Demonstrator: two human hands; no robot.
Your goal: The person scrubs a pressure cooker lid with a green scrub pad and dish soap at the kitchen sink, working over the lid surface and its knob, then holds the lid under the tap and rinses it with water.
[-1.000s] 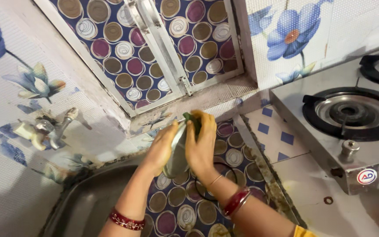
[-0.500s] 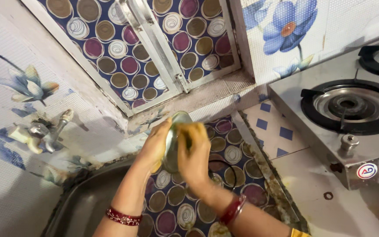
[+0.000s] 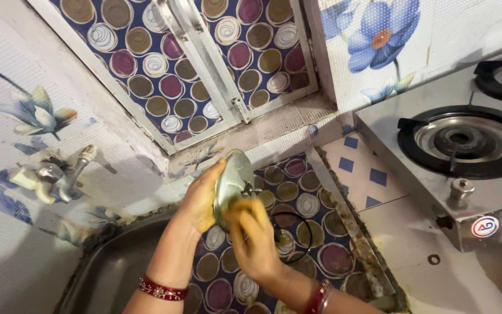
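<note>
While tilted on edge above the patterned mat, held up between both hands over the tabletop (image 3: 419,244) near the sink. Largest first: tiled wall (image 3: 24,75) with blue flower prints on the left, and a window (image 3: 204,64) behind, panes covered in a film of purple, brown and white circles inside a pale metal frame. At right, a steel gas stove (image 3: 466,174) with a black burner ring and a round knob on its front edge. Lower left, the dark basin of a sink (image 3: 106,273), a tap (image 3: 59,177) fixed to the wall above it. Between sink and stove, a mat (image 3: 315,232) printed with the same circle pattern, spread flat, with a thin black ring lying on it just beside the right hand. Then the round steel lid (image 3: 232,183), shiny, standing almost vertical with its face turned toward the right. Left hand (image 3: 201,200) clasped around the lid's back and rim, fingers curled over the upper edge, red bangles on the wrist. Right hand (image 3: 257,238) closed on a yellow scrubber (image 3: 245,210), pressing it against the lid's lower face, a red bangle at that wrist too. Smallest, a small dark washer (image 3: 434,259) alone on the pale tabletop in front of the stove.
</note>
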